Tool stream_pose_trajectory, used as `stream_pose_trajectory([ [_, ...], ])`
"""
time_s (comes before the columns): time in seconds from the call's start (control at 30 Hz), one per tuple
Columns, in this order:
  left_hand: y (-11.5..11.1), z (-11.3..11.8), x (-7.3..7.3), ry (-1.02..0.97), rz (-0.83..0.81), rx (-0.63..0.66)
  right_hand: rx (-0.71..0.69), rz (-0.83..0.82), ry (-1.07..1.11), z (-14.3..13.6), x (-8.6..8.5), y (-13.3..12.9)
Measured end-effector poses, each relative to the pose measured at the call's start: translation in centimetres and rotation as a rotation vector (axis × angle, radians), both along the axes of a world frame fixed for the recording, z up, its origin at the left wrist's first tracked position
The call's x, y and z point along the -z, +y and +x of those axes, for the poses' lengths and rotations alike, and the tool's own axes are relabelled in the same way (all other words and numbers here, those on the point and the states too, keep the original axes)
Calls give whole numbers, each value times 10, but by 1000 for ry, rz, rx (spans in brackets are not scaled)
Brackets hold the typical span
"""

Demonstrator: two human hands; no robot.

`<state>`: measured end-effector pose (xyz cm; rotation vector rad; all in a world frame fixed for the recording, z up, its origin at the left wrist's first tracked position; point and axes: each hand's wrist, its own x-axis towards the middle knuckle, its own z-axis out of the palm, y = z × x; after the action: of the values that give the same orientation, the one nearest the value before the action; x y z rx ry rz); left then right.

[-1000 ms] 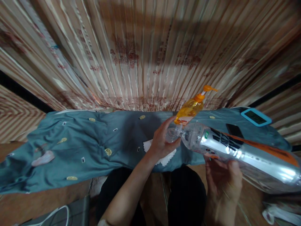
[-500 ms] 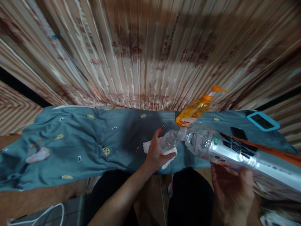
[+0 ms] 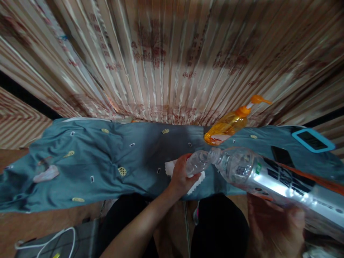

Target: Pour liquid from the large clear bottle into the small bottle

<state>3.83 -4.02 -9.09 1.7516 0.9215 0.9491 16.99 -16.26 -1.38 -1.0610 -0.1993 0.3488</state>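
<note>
My left hand (image 3: 182,175) is closed around a small clear plastic bottle (image 3: 197,162), tilted with its neck to the upper right. Below that bottle a white cloth with a scalloped edge (image 3: 198,182) lies on the teal fabric. A large clear bottle with a silver and black label (image 3: 279,179) rests in my right hand (image 3: 276,222), which grips it from beneath. It lies nearly level, its mouth meeting the small bottle's mouth. Just behind the two necks stands an orange pump bottle (image 3: 227,125) with amber liquid.
Teal patterned fabric (image 3: 139,143) covers the surface before me. To the right lie a dark phone (image 3: 282,156) and a blue-framed device (image 3: 313,139). A crumpled pale piece (image 3: 47,174) is at the left. Patterned curtains (image 3: 166,71) hang behind. A white cable (image 3: 53,243) sits at lower left.
The view has shifted slightly, so the bottles and hands appear a little further right. The large bottle stays mouth to mouth with the small one, and both grips are unchanged.
</note>
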Motion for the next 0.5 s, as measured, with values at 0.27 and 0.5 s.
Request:
stream_pose_trajectory([
  [0.27, -1, -2, -2, -4, -1, 10, 18, -44, -145, -18, -19, 8],
  [0.5, 0, -1, -3, -12, 33, 20, 21, -67, -154, -19, -19, 7],
])
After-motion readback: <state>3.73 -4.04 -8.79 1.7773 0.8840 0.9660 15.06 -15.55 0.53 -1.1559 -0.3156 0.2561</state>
